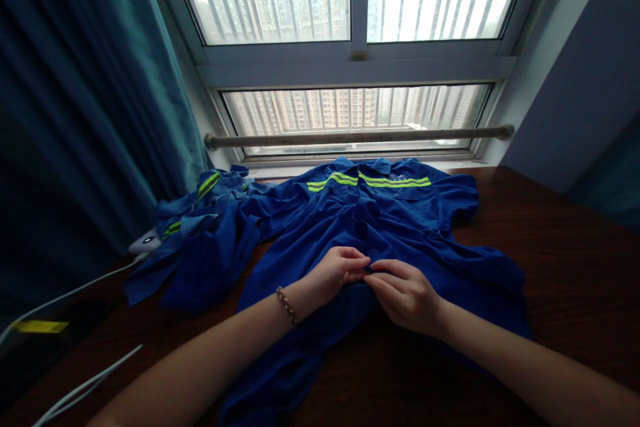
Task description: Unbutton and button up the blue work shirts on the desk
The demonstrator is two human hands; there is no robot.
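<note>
1. Head view, surface: tabletop [575, 280], dark reddish-brown, wood-grained, reaching back to the window; dim toward the near edge.
2. Blue garment [360, 223]: laid out across the middle of the tabletop, collar toward the window, yellow-green striped bands over the chest, folds gathered down the front.
3. Left hand [337, 273]: fingertips pinched on the fabric at the middle of the garment's front; braided-looking bracelet [287, 307] around the wrist.
4. Right hand [407, 290]: thumb and fingers pinched on the same spot of fabric, fingertips just beside those opposite.
5. Heap of blue cloth [205, 257]: crumpled, left of the garment, with yellow-green bands; whether a separate piece, impossible to tell.
6. White device [146, 241]: partly under the heap, with a white cable [70, 295] trailing left.
7. Yellow strip [41, 327]: at far left, on a dark patch too dim to identify.
8. Room: blue-teal curtain [95, 80] at left; pale wall [555, 73] at right.
9. Window [280, 71]: grey-framed, bright; round rail [360, 139] across the lower pane, bars and tall buildings outside.
</note>
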